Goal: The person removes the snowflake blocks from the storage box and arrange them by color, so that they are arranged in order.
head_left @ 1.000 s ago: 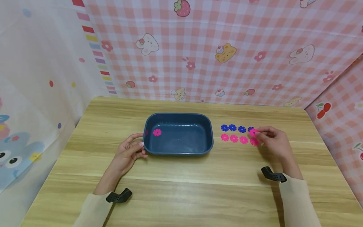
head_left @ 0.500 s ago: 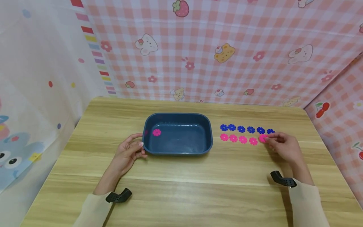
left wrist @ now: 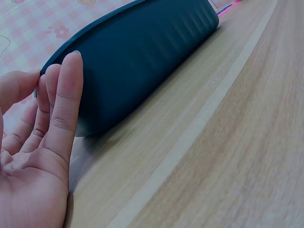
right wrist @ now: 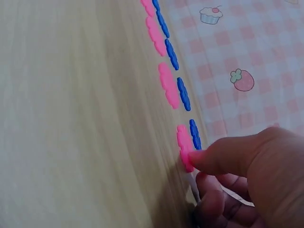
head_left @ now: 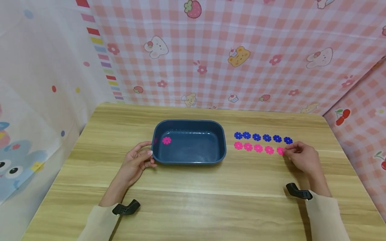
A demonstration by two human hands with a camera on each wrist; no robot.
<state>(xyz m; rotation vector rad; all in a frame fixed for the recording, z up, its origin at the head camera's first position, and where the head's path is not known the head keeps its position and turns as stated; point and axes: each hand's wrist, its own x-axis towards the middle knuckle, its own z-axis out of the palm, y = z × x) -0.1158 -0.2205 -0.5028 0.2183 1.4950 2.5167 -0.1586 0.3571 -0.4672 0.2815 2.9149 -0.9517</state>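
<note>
My left hand holds the left end of a dark blue rectangular tray, thumb at the rim and fingers against the outer wall, as the left wrist view shows. One pink flower-shaped plastic disc lies inside at the left. To the right of the tray, a row of blue discs runs behind a row of pink discs. At the right end of the pink row, my right hand pinches the last pink disc, which sits at table level. The thumb covers part of its edge.
The wood-grain table ends at a pink checked cloth behind it. A white patterned cloth hangs at the left. Black wrist mounts sit on both cuffs.
My right hand has moved right with a pink disc and brought it down to the end of the pink row, just in front of the last blue one. Left hand and tray are still.
</note>
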